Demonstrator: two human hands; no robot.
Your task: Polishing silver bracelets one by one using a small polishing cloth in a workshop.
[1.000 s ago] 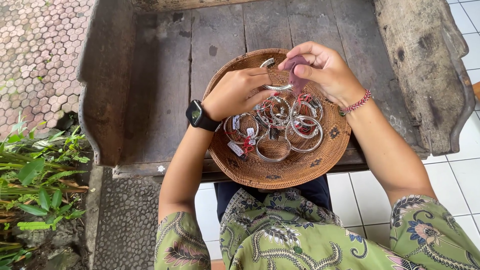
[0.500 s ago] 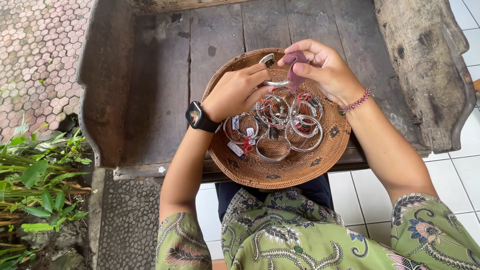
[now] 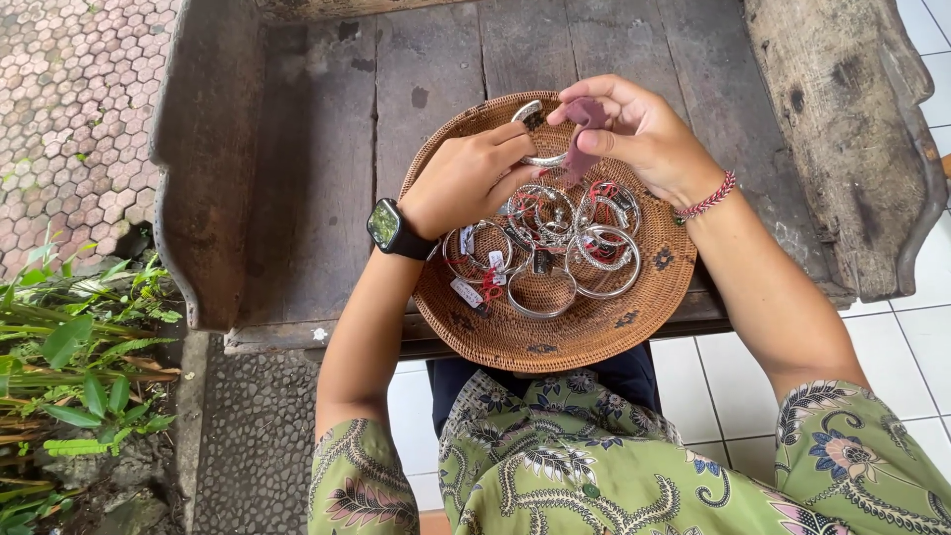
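A round woven basket tray (image 3: 604,332) rests on a weathered wooden bench and holds several silver bangles (image 3: 570,248) with small tags. My left hand (image 3: 466,178), with a black smartwatch on the wrist, grips one silver bangle (image 3: 532,117) over the tray's far side. My right hand (image 3: 639,134), wearing a red beaded bracelet, pinches a small mauve cloth (image 3: 586,124) against that bangle.
The bench (image 3: 317,198) has raised dark wooden arms at left and right (image 3: 842,129). Green plants (image 3: 69,367) grow at the lower left beside pebble paving. White floor tiles lie at the right. My lap in green patterned fabric fills the bottom.
Both hands stay over the tray's far side; the right hand's cloth has shifted slightly along the bangle held by the left hand.
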